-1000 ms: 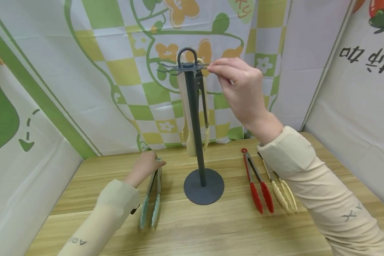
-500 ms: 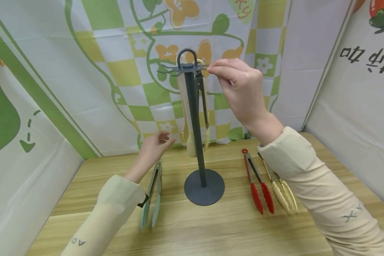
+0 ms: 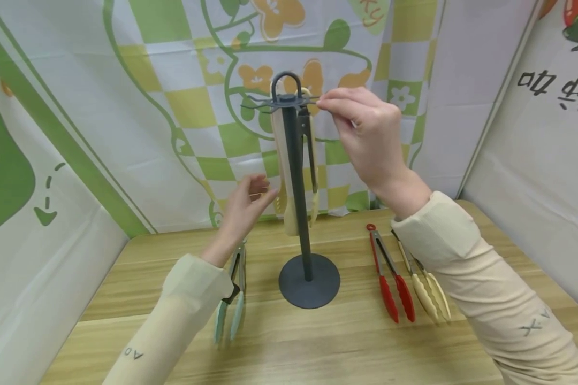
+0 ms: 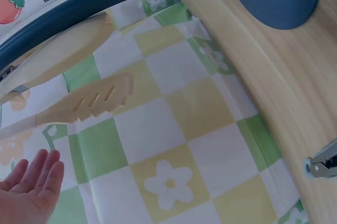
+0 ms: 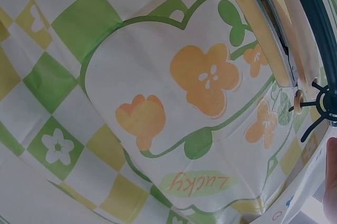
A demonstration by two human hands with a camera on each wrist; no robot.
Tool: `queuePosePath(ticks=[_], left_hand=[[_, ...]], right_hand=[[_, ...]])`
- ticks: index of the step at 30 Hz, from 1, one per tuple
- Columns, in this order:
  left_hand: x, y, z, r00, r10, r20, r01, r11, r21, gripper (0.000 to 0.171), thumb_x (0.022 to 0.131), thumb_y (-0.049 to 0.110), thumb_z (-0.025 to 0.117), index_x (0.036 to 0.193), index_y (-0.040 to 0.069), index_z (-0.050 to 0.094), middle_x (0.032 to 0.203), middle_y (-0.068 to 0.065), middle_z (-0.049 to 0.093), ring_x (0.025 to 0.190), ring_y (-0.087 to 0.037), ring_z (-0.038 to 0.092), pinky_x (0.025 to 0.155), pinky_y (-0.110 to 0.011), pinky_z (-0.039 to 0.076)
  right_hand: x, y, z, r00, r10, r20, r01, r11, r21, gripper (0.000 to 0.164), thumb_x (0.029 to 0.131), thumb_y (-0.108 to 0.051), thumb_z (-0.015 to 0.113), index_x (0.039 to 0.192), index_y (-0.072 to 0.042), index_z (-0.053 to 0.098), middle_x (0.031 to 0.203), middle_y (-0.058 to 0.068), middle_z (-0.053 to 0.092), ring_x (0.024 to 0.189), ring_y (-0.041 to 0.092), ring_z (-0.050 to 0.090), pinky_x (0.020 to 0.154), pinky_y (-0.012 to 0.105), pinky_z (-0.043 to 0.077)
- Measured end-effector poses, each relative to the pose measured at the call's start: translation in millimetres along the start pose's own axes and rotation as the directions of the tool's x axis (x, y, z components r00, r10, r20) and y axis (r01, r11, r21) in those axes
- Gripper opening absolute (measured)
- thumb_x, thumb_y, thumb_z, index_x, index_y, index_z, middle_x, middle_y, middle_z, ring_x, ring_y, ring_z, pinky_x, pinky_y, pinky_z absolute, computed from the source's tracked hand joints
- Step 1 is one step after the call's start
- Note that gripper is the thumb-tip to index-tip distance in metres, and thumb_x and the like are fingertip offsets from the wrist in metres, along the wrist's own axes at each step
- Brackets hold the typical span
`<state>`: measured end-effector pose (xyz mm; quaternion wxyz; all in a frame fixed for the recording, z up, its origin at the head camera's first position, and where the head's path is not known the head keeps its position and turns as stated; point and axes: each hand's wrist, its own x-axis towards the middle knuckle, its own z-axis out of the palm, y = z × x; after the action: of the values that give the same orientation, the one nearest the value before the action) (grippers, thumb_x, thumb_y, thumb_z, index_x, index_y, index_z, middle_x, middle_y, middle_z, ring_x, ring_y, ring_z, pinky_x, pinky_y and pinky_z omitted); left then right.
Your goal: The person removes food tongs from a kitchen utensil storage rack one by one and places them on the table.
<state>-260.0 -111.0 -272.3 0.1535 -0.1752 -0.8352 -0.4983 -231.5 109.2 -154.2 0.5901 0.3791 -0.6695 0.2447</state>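
In the head view a dark grey utensil stand (image 3: 296,182) stands upright on the table, with thin hooks at its top. My right hand (image 3: 368,125) pinches the end of one right-side hook between thumb and fingertips. My left hand (image 3: 243,211) is raised left of the pole, fingers loosely extended, holding nothing. Cream tongs (image 3: 308,149) and a beige slotted turner (image 4: 100,97) hang from the stand, the turner near my left fingers in the left wrist view. Mint-tipped tongs (image 3: 238,315) lie on the table below my left wrist, partly hidden by it.
Red tongs (image 3: 390,286) and cream-tipped tongs (image 3: 428,294) lie on the wooden table (image 3: 347,353) at the right, close to my right sleeve. A patterned cloth (image 3: 192,107) hangs behind the stand.
My left hand has let go of the mint-tipped tongs' top end and risen up and right towards the hanging utensils. My right hand has kept its pinch on the hook.
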Motion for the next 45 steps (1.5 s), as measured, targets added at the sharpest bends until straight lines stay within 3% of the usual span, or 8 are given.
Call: queuePosePath(ticks=[10,15,28,37,45], left_hand=[[10.4,6.0,4.7,0.999,0.034,0.038,-0.031,0.996,-0.087,0.063,0.085,0.031,0.064,0.133,0.001,0.037,0.132,-0.014,0.045,0.121,-0.022,0.043,0.104,-0.031,0.032],[15.8,6.9,9.5,0.997,0.058,0.054,-0.052,0.991,-0.120,0.061,0.086,0.026,0.063,0.135,0.003,0.035,0.134,-0.011,0.044,0.122,-0.021,0.042,0.104,-0.029,0.031],[20.6,11.3,18.0,0.993,0.086,0.081,-0.071,0.983,-0.167,0.059,0.087,0.009,0.060,0.136,-0.003,0.029,0.131,-0.019,0.043,0.122,-0.027,0.040,0.106,-0.034,0.029],[20.2,11.9,20.2,0.995,0.078,0.055,-0.064,0.973,-0.220,0.057,0.086,0.004,0.060,0.134,-0.001,0.032,0.124,-0.018,0.045,0.113,-0.028,0.045,0.103,-0.036,0.034],[15.1,11.3,18.8,0.996,0.088,0.005,-0.085,0.977,-0.194,0.058,0.085,0.011,0.064,0.134,0.003,0.034,0.121,-0.015,0.047,0.106,-0.026,0.047,0.096,-0.038,0.041]], right_hand=[[0.0,-0.6,-0.2,1.000,0.004,0.010,-0.004,1.000,-0.013,0.016,0.087,0.004,0.055,0.085,0.003,0.072,0.087,0.013,0.069,0.083,0.024,0.065,0.081,0.025,0.051],[0.1,-0.4,-0.6,1.000,0.005,0.012,-0.005,1.000,-0.010,0.016,0.087,0.004,0.056,0.085,0.003,0.072,0.087,0.014,0.069,0.083,0.024,0.065,0.083,0.025,0.050],[-0.2,0.4,-0.2,1.000,0.007,0.010,-0.007,1.000,-0.005,0.018,0.088,0.003,0.054,0.086,0.003,0.072,0.087,0.013,0.069,0.083,0.023,0.065,0.078,0.026,0.052],[0.3,0.4,-0.2,1.000,0.006,0.006,-0.006,1.000,-0.004,0.017,0.088,0.002,0.055,0.086,0.003,0.072,0.086,0.013,0.069,0.082,0.023,0.065,0.079,0.026,0.052],[0.9,0.6,0.3,1.000,0.014,0.004,-0.014,1.000,-0.011,0.017,0.088,0.001,0.055,0.085,0.003,0.071,0.087,0.014,0.069,0.083,0.023,0.065,0.079,0.025,0.051]])
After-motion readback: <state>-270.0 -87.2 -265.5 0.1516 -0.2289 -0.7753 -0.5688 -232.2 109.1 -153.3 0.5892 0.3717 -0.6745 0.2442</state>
